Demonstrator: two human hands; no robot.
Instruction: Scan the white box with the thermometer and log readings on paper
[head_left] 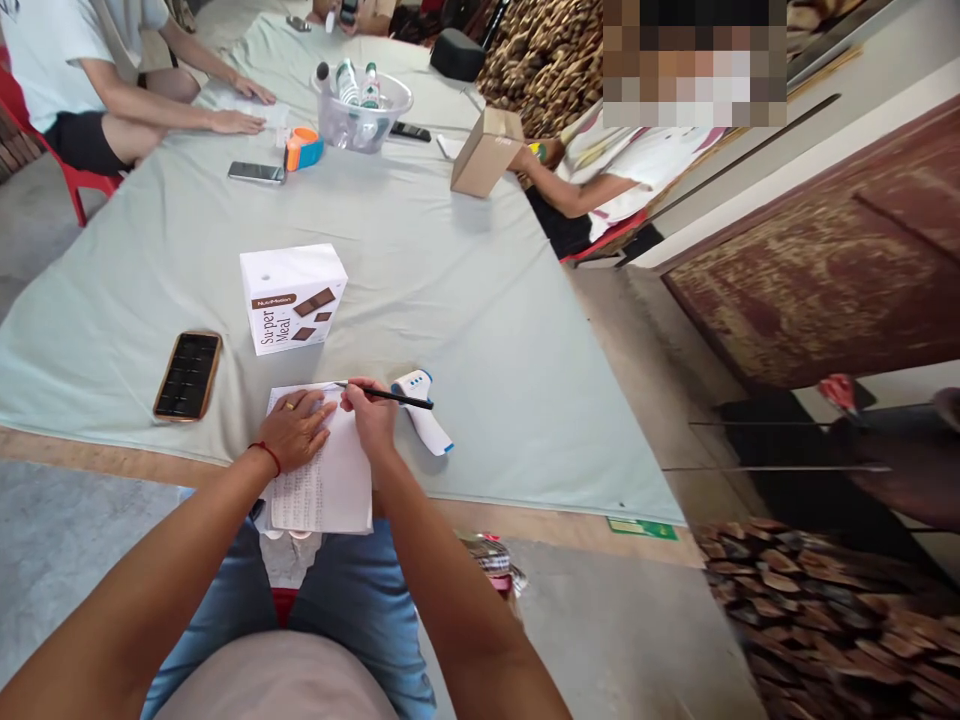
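Observation:
My left hand (295, 430) lies flat with its fingers spread on a white sheet of paper (330, 490) at the table's near edge. Small handwriting covers the sheet's left part, and its lower end hangs over the edge. Between the fingers of my right hand (373, 415) is a black pen (401, 398), its tip at the top of the paper. Just right of that hand a white and blue infrared thermometer (424, 410) rests on the cloth. Behind the paper stands a white box (294, 300) with chocolate pieces printed on it.
A phone (187, 376) lies at the left. Farther back are another phone (256, 173), an orange and blue tape dispenser (303, 148), and a clear basin (364, 115) with bottles. One person sits at the far left; another at the right holds a cardboard box (486, 152).

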